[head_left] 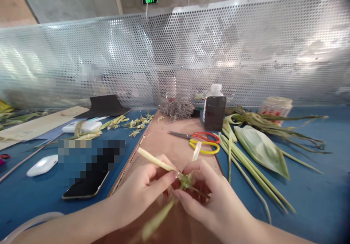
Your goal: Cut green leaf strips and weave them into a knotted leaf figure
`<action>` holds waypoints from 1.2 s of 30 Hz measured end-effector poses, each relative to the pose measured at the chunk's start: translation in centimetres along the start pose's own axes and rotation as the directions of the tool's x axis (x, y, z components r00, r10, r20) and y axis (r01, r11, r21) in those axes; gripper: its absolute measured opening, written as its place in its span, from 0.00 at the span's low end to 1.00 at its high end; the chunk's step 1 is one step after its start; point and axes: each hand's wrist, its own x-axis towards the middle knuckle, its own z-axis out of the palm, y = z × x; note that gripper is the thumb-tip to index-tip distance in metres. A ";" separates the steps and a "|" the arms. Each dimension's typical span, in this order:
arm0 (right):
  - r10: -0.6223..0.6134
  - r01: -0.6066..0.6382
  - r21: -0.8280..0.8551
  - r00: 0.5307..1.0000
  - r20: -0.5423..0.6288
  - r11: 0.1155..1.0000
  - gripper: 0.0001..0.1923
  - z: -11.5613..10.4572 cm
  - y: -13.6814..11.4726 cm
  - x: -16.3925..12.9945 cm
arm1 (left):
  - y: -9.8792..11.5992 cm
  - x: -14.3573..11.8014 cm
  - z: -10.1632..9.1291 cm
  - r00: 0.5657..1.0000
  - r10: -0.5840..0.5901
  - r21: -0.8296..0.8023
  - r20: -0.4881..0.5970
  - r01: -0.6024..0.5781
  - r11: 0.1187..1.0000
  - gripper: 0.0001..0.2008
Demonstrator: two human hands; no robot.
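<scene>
A green, knotted leaf piece (185, 181) with pale, splayed strips (153, 159) is pinched by the left hand (147, 182) and right hand (210, 191).

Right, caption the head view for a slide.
Left hand and right hand hold green leaf strips over a brown board, scissors beyond.

Leaf strips (185, 181) are being pinched by left hand (149, 180) and right hand (206, 189), above brown board (164, 138). Beyond hands, scissors (190, 137) and grey string (177, 109) are being supported by board. Blue table (314, 200) is being occupied by phone (89, 180) at left, by green stalks (253, 169) and broad leaf (259, 149) at right.
</scene>
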 end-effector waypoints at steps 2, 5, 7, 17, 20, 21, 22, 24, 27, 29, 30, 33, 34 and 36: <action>-0.005 0.003 -0.074 0.999 -0.033 0.997 0.07 0.2 0.0 -0.2 | 0.0 -0.2 0.2 1.000 -0.001 -0.008 0.011 0.001 1.000 0.12; -0.092 0.089 -0.146 0.996 -0.010 0.985 0.03 0.1 0.0 -0.4 | 0.2 -0.4 0.3 0.999 -0.023 0.009 0.028 0.023 1.000 0.14; -0.168 0.167 -0.155 0.986 0.006 0.974 0.03 0.0 -0.2 -0.5 | 0.4 -0.5 0.3 0.999 -0.029 0.056 0.035 0.027 0.998 0.15; -0.180 0.175 -0.091 0.983 -0.041 0.980 0.02 -0.2 -0.9 -0.2 | 0.4 -0.8 0.2 0.999 0.010 0.062 -0.054 -0.007 0.998 0.17; -0.157 0.158 -0.119 0.987 0.011 0.980 0.07 -0.4 -0.4 -0.2 | 0.2 -0.3 0.0 0.993 0.037 0.029 -0.114 -0.034 0.999 0.17; -0.144 0.148 -0.142 0.989 0.041 0.979 0.11 -0.6 -0.3 -0.2 | 0.1 -0.1 -0.1 0.989 0.042 0.011 -0.144 -0.041 0.999 0.16; -0.134 0.143 -0.176 0.989 0.065 0.974 0.14 -0.7 -0.1 -0.2 | 0.0 0.1 -0.2 0.985 0.046 -0.010 -0.165 -0.048 0.999 0.15; -0.160 0.175 -0.283 0.984 0.076 0.943 0.17 -1.1 0.2 0.1 | -0.2 0.4 -0.5 0.986 0.036 -0.045 -0.160 -0.044 0.998 0.15; -0.308 0.309 -0.525 0.947 0.091 0.793 0.12 -1.6 0.4 0.5 | -0.5 0.8 -0.7 0.995 0.027 -0.111 -0.098 -0.038 0.993 0.15; -0.400 0.378 -0.646 0.909 0.121 0.663 0.10 -1.8 0.3 0.6 | -0.6 1.0 -0.7 0.996 0.028 -0.170 -0.082 -0.042 0.985 0.13; -0.433 0.402 -0.672 0.892 0.132 0.622 0.10 -1.9 0.3 0.6 | -0.7 1.0 -0.7 0.997 0.030 -0.194 -0.074 -0.044 0.980 0.13; -0.451 0.455 -0.649 0.872 0.188 0.610 0.09 -1.9 0.2 0.2 | -0.7 1.0 -0.6 0.999 0.043 -0.208 -0.027 -0.047 0.977 0.15; -0.429 0.459 -0.630 0.878 0.213 0.626 0.09 -1.8 0.2 0.0 | -0.7 0.9 -0.5 0.999 0.046 -0.211 -0.003 -0.045 0.977 0.17; -0.370 0.426 -0.620 0.901 0.226 0.659 0.10 -1.7 0.2 -0.2 | -0.8 0.9 -0.6 0.998 0.060 -0.240 0.027 -0.052 0.969 0.18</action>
